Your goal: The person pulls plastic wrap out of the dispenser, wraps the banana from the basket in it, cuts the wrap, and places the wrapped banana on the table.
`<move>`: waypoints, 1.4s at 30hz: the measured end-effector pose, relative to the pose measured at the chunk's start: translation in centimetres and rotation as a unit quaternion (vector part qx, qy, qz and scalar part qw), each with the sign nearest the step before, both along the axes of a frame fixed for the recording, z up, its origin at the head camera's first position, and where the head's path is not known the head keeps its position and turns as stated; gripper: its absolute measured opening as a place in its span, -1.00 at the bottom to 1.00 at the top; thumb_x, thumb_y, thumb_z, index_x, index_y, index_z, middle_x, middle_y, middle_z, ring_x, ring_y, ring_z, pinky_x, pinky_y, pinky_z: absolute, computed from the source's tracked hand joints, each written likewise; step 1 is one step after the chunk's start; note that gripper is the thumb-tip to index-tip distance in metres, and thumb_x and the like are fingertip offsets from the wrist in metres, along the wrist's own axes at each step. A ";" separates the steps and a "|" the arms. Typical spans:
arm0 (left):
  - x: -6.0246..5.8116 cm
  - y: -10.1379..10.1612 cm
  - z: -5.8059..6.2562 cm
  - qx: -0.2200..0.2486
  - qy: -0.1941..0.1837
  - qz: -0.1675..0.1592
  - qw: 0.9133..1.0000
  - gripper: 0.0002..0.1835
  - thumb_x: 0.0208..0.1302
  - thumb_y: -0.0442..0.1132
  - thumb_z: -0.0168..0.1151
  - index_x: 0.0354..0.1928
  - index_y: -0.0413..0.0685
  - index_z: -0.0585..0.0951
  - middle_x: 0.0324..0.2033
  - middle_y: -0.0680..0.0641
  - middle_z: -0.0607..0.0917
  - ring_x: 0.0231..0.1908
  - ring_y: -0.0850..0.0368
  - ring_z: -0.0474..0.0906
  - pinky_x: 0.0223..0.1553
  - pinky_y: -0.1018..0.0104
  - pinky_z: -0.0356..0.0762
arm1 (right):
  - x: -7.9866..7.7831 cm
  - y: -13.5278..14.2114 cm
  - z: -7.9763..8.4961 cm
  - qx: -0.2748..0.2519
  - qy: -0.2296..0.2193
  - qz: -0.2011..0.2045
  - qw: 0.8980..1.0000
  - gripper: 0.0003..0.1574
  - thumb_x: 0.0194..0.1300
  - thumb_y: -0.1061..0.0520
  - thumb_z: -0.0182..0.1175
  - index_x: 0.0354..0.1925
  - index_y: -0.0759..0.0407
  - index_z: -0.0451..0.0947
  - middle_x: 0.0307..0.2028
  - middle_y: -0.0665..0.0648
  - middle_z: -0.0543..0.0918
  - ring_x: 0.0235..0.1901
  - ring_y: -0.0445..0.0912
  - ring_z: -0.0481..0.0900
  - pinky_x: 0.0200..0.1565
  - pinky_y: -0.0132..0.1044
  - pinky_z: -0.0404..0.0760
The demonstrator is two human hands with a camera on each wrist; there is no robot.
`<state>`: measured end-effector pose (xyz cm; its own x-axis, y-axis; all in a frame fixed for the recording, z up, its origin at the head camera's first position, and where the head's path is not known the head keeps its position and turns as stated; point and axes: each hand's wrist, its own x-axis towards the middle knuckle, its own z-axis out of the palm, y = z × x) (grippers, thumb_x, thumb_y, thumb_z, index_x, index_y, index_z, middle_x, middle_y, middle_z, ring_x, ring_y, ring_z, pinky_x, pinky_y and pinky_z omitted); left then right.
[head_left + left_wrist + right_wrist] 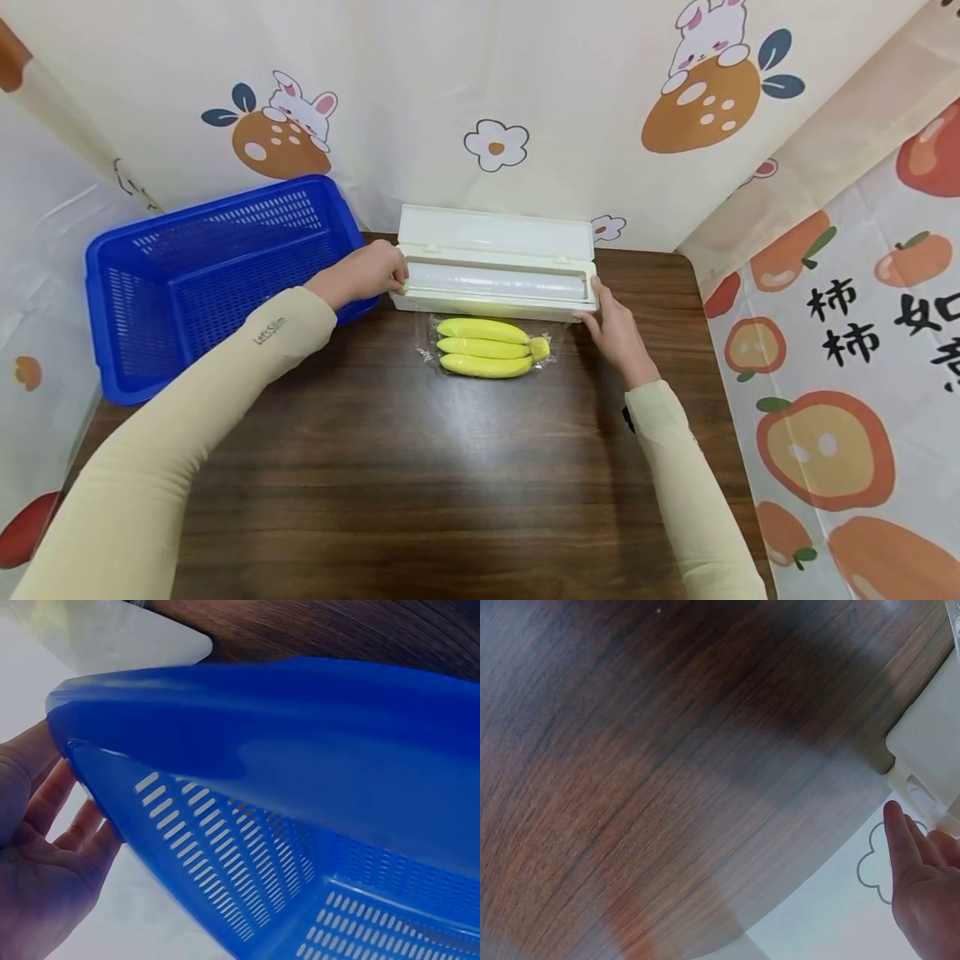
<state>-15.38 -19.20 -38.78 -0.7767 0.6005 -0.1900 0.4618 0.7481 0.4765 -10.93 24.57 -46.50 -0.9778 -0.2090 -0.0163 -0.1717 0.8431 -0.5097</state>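
A white cling film dispenser (487, 304) lies at the back of the table, lid (495, 233) raised, a clear film roll (495, 281) inside. My left hand (367, 271) grips its left end with bent fingers; a small green spot shows at the fingertips. The basket rim partly hides that hand in the left wrist view. At the other end, my right hand (618, 333) holds the front corner, thumb in front and fingers along the side. Close before the dispenser lies a bunch of three yellow bananas (486, 347) under clear film.
A blue slotted basket (161, 321) stands at the left, beneath my left forearm and beside the dispenser. Dark wooden table (465, 483) extends toward me. Printed curtains (420, 100) hang right behind the dispenser and along both sides.
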 end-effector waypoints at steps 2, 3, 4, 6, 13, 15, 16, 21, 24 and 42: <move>-0.2 0.3 0.1 -0.003 -0.006 0.001 1.000 -0.83 0.29 -0.44 0.46 -0.48 -0.28 0.77 -0.27 -0.22 0.83 -0.24 -0.07 0.73 -0.07 -0.01 0.73 | 0.0 0.1 0.0 0.002 0.000 0.000 1.000 -0.04 0.58 0.10 0.23 0.65 0.34 -0.02 0.51 0.52 0.29 0.41 0.42 0.39 0.34 0.31 0.45; -0.2 0.4 0.1 -0.004 -0.010 0.003 1.000 -0.73 0.29 -0.44 0.46 -0.59 -0.24 0.70 -0.34 -0.18 0.82 -0.33 0.00 0.68 -0.12 0.04 0.71 | 0.0 0.1 0.0 0.002 -0.001 -0.001 1.000 -0.04 0.58 0.10 0.23 0.65 0.34 -0.02 0.51 0.52 0.29 0.41 0.42 0.39 0.35 0.30 0.44; -0.3 0.5 0.1 -0.006 -0.014 0.004 1.000 -0.64 0.29 -0.45 0.46 -0.67 -0.19 0.62 -0.38 -0.14 0.81 -0.40 0.07 0.61 -0.17 0.08 0.67 | -0.1 0.1 0.0 0.003 -0.002 -0.003 1.000 -0.04 0.57 0.10 0.23 0.65 0.34 -0.02 0.51 0.52 0.29 0.41 0.42 0.39 0.35 0.30 0.44; -0.4 0.7 0.2 -0.008 -0.021 0.006 1.000 -0.50 0.30 -0.45 0.45 -0.75 -0.09 0.44 -0.47 -0.09 0.76 -0.48 0.13 0.42 -0.25 0.14 0.56 | -0.1 0.2 0.0 0.004 -0.004 -0.003 1.000 -0.04 0.58 0.09 0.22 0.66 0.33 -0.03 0.51 0.52 0.29 0.41 0.42 0.39 0.35 0.29 0.44; 0.0 0.8 0.4 -0.040 -0.010 0.011 0.999 -0.88 0.31 -0.43 0.45 -0.40 -0.30 0.78 -0.09 -0.28 0.79 -0.02 -0.18 0.70 0.07 -0.04 0.69 | 0.0 0.2 -0.1 0.004 -0.001 0.000 1.000 -0.06 0.59 0.09 0.20 0.66 0.35 -0.03 0.52 0.52 0.26 0.42 0.42 0.37 0.38 0.29 0.42; 0.2 0.8 0.5 -0.055 0.003 0.007 0.998 -0.92 0.31 -0.41 0.46 -0.33 -0.32 0.81 0.03 -0.32 0.74 0.13 -0.27 0.65 0.17 -0.09 0.66 | 0.0 0.1 0.0 0.001 -0.001 0.002 1.000 -0.05 0.59 0.10 0.20 0.66 0.34 -0.04 0.53 0.51 0.25 0.44 0.42 0.35 0.39 0.30 0.40; 0.4 0.7 0.6 -0.061 0.007 0.007 0.998 -0.93 0.31 -0.41 0.46 -0.30 -0.33 0.82 0.03 -0.33 0.73 0.13 -0.29 0.63 0.16 -0.10 0.66 | 0.1 0.0 0.0 0.000 -0.001 0.002 1.000 -0.05 0.59 0.10 0.20 0.66 0.33 -0.04 0.54 0.51 0.24 0.44 0.42 0.34 0.39 0.30 0.39; 0.7 1.0 0.7 -0.094 0.025 0.027 0.995 -0.93 0.31 -0.46 0.41 -0.36 -0.26 0.76 -0.20 -0.22 0.73 -0.12 -0.14 0.65 -0.09 -0.04 0.72 | 0.3 -0.5 0.3 0.003 -0.010 0.001 1.000 -0.04 0.62 0.05 0.16 0.69 0.25 -0.09 0.57 0.48 0.20 0.48 0.39 0.30 0.39 0.36 0.35; 1.0 1.2 1.0 -0.116 0.041 0.040 0.992 -0.86 0.27 -0.51 0.34 -0.43 -0.22 0.67 -0.31 -0.19 0.70 -0.25 -0.06 0.57 -0.23 -0.02 0.67 | 0.4 -0.8 0.5 -0.001 -0.017 0.001 1.000 -0.03 0.62 0.07 0.17 0.69 0.26 -0.11 0.59 0.47 0.14 0.51 0.38 0.24 0.43 0.35 0.30; 3.5 3.5 -1.0 -0.125 0.185 0.003 0.975 -0.78 0.24 -0.42 0.49 -0.14 -0.29 0.63 -0.17 -0.26 0.73 -0.08 -0.25 0.66 -0.13 -0.12 0.63 | 0.6 -1.2 2.1 -0.019 -0.041 -0.008 0.999 0.06 0.58 0.07 0.22 0.71 0.18 -0.19 0.68 0.37 -0.19 0.59 0.40 0.01 0.52 0.29 0.19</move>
